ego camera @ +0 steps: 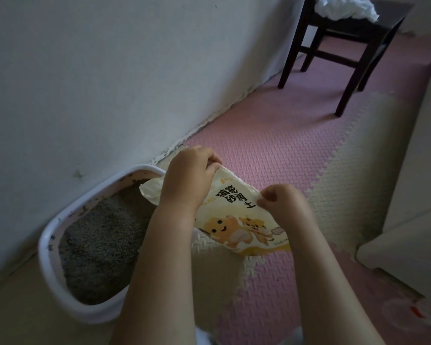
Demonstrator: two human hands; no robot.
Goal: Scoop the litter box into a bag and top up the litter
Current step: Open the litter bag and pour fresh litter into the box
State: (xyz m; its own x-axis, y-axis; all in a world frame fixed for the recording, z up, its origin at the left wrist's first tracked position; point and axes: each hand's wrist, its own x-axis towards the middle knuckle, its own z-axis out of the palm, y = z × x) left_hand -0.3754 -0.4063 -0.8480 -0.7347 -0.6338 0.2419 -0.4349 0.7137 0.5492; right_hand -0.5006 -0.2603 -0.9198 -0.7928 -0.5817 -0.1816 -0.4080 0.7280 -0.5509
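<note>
A white litter box (50, 245) with grey litter (102, 242) stands on the floor against the wall at lower left. A cream litter bag (237, 220) printed with a cartoon animal and black characters hangs tilted over the box's right rim. My left hand (188, 176) grips the bag's upper edge, and its open end points toward the box. My right hand (280, 201) pinches the bag's right edge. No litter is visibly falling from the bag.
Pink and cream foam mats (271, 150) cover the floor. A dark wooden chair (339, 46) with white cloth (346, 6) on it stands at the back right. White furniture (413, 195) borders the right side. The white wall (110, 70) runs behind the box.
</note>
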